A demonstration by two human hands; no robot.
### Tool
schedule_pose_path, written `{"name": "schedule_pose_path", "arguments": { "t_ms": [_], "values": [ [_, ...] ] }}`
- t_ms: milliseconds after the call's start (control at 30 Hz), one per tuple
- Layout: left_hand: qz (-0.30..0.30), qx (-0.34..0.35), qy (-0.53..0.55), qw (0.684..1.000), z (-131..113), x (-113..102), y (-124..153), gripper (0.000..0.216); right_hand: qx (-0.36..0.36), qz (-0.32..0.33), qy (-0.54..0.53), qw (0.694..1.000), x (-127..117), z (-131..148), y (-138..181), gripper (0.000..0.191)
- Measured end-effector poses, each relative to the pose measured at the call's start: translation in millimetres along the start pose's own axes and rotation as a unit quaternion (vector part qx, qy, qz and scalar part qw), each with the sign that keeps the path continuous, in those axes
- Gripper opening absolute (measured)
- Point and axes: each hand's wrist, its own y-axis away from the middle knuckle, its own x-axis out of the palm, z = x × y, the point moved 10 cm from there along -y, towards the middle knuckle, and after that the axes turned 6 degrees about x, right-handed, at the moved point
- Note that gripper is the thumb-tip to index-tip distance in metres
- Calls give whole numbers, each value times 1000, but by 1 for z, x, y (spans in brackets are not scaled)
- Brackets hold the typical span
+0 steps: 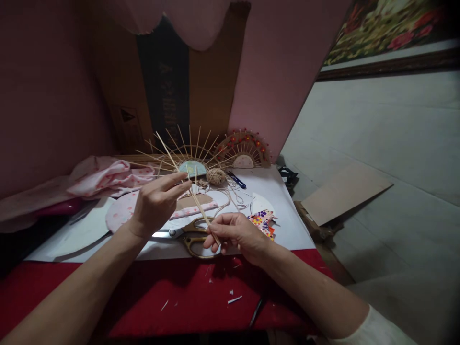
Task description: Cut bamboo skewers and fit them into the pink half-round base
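Observation:
Several thin wooden sticks (200, 208) slant over the white work surface. My right hand (239, 232) pinches them near their lower end, with thumb and fingers closed round them. Higher up, the fingers of my left hand (156, 201) close on the same sticks, and one long stick reaches past that hand to the upper left. Beneath the sticks lie large scissors (190, 235) with bronze-coloured handles, partly hidden by my right hand. Behind my left hand are a fabric-edged cardboard piece (203, 200) and a round polka-dot fabric piece (120, 211).
A stick fan (192, 166) with a green half-round base and a decorated fan (244, 160) stand at the back. Nearby are a twine ball (216, 176), a blue-handled tool (236, 179), pink cloth (111, 175) and floral scraps (262, 221). Red cloth (161, 297) covers the front.

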Motion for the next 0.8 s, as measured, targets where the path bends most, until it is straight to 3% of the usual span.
{"name": "schedule_pose_path", "arguments": {
  "t_ms": [800],
  "values": [
    [-25, 3, -13, 1000, -1, -4, 1, 24, -15, -2, -11, 1000, 3, 1, 2, 25]
  ]
}}
